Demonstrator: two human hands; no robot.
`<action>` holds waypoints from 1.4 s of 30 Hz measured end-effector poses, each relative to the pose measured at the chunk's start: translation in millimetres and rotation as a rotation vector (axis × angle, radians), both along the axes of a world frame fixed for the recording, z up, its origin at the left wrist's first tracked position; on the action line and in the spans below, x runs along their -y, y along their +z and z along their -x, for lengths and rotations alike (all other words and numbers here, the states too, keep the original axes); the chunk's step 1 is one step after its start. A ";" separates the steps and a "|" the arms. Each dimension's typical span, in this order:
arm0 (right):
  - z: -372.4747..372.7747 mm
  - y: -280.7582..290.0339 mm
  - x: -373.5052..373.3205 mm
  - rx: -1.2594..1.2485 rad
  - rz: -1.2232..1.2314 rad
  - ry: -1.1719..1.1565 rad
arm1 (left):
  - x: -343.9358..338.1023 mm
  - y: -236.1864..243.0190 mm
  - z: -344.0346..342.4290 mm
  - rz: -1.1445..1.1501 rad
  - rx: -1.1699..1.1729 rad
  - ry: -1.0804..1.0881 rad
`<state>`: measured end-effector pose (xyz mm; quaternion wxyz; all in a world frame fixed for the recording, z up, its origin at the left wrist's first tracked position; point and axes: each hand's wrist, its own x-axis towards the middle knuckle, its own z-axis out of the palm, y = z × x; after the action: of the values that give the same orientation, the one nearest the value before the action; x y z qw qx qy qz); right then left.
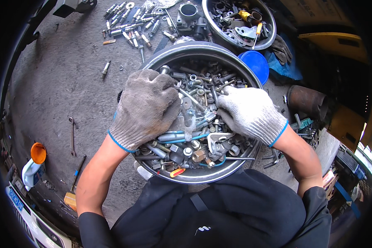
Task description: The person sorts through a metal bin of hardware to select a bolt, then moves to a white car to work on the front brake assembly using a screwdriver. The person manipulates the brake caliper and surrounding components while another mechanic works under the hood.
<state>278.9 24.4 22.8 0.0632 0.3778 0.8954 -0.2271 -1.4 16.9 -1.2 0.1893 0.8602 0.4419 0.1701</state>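
A round, dark-rimmed metal basin (200,180) stands at my lap, filled with loose bolts, nuts, washers and brackets. My left hand (146,108), in a dirty grey knit glove, is over its left side with the fingers curled in. Just above those knuckles shows a flanged bolt (165,69). My right hand (250,109), in a whiter glove, reaches over the right side, its bent fingertips among the hardware. What either hand grips is hidden. Between them lie a long bolt (192,99) and a flat metal bracket (189,124); nearer me is a red-and-yellow handle (177,172).
Several spark-plug-like parts (142,25) lie beyond the basin, beside a metal housing (189,11). A second basin (273,31) of parts stands far right, near a blue lid (255,66) and a rusty cylinder (306,101). Left on the floor is a wrench (72,136).
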 end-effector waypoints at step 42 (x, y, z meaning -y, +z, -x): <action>62.8 -76.1 -7.8 -0.258 -0.164 -0.109 | 11.0 -1.0 2.7 -0.013 0.067 0.196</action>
<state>216.1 32.1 -53.3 -0.0960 0.3975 0.8897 -0.2031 -4.2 5.9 -2.2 0.1809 0.8078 0.5164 0.2193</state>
